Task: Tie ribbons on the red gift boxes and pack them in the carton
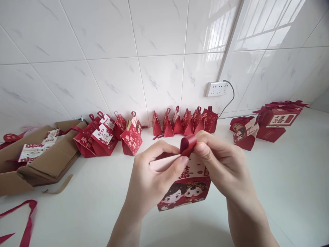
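Note:
A red gift box [183,193] with two cartoon faces and a pale printed panel is held up over the white counter. My left hand [156,175] is closed round its top, thumb and fingers pinching the pale folded edge beside the ribbon. A red ribbon loop [188,144] stands up from the top of the box. Between thumb and forefinger, my right hand [223,161] pinches the right side of that loop. Part of the box's upper panel is hidden behind my fingers.
Several small red boxes [198,121] with loops line the tiled wall. More red boxes [86,142] stand left, beside an open cardboard carton [55,159]. A loose red ribbon [29,219] lies front left. Larger red boxes [271,132] stand right; a socket strip [216,89] is on the wall.

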Demonstrator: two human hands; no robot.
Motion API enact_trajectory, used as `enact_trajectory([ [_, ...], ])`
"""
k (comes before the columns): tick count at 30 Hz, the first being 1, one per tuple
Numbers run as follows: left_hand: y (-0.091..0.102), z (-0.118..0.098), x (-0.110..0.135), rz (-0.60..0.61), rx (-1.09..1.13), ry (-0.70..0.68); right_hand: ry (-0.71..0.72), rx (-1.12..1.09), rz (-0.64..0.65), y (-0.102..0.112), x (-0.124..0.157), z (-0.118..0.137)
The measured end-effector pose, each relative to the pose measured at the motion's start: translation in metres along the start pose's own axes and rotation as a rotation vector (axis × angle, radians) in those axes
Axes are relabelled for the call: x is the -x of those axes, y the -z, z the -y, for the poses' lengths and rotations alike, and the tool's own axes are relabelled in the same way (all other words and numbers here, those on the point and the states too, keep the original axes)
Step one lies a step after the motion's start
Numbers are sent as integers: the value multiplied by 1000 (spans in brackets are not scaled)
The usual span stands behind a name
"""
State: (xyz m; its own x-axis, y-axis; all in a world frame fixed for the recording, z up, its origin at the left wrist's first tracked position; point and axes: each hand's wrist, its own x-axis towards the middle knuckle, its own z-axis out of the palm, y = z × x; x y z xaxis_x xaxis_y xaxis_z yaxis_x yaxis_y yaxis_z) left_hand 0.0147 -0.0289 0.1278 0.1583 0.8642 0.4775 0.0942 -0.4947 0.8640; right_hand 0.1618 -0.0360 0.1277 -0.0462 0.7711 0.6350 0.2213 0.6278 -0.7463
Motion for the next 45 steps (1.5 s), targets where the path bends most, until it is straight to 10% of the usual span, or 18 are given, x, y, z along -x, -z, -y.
enact_trajectory([
  [11, -12, 3, 1, 101, -111, -83, 42, 96, -183, 5, -2, 4],
  [23, -17, 5, -1, 44, 63, 92, -55, -73, 87, 20, 0, 3],
  [45, -17, 2, 1, 13, -16, 107, 53, 91, -134, 8, 0, 1],
])
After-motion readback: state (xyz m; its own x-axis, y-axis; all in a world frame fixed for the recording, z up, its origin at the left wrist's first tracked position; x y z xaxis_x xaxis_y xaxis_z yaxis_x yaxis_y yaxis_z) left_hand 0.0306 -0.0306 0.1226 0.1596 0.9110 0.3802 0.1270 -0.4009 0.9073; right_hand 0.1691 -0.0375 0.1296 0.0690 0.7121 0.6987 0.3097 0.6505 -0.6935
